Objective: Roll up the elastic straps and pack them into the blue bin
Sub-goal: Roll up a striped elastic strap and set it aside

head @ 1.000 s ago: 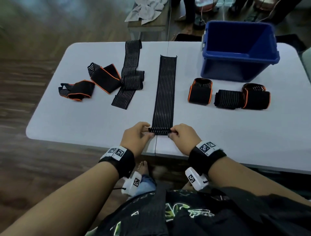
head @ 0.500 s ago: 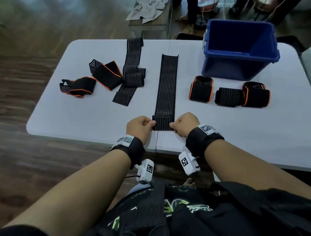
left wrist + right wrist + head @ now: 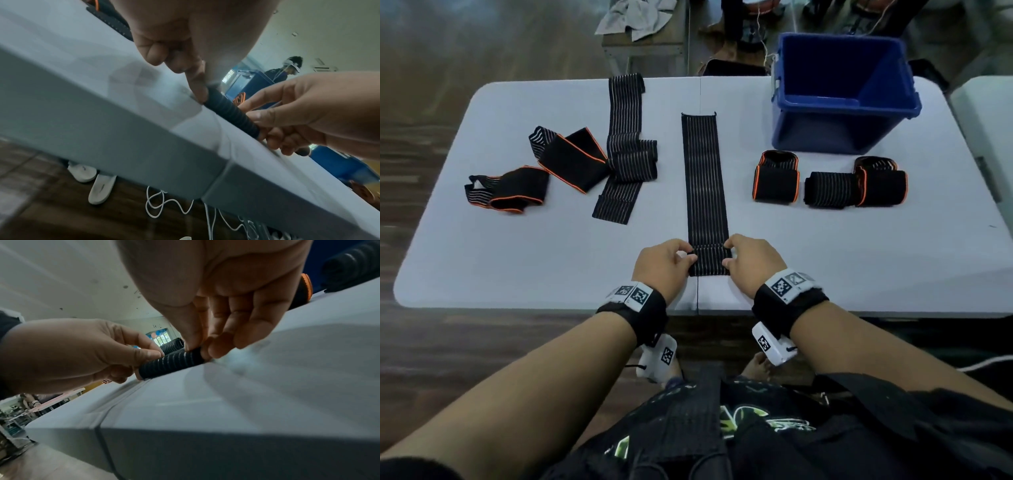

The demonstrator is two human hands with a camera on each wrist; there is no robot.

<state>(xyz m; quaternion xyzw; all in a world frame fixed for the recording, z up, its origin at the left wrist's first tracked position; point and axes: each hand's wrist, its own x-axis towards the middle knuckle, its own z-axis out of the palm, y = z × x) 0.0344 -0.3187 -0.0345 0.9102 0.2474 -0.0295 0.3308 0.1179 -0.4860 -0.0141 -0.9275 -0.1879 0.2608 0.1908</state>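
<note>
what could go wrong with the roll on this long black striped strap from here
The small roll at the near end of the long black striped elastic strap is pinched only at its ends by the left hand and right hand; uneven turning may cone it. It sits near the white table's edge, so it could slip off.

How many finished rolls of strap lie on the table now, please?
3, all in front of the blue bin: one orange-edged roll, one striped roll, one orange-edged roll. None show in the bin.
</note>
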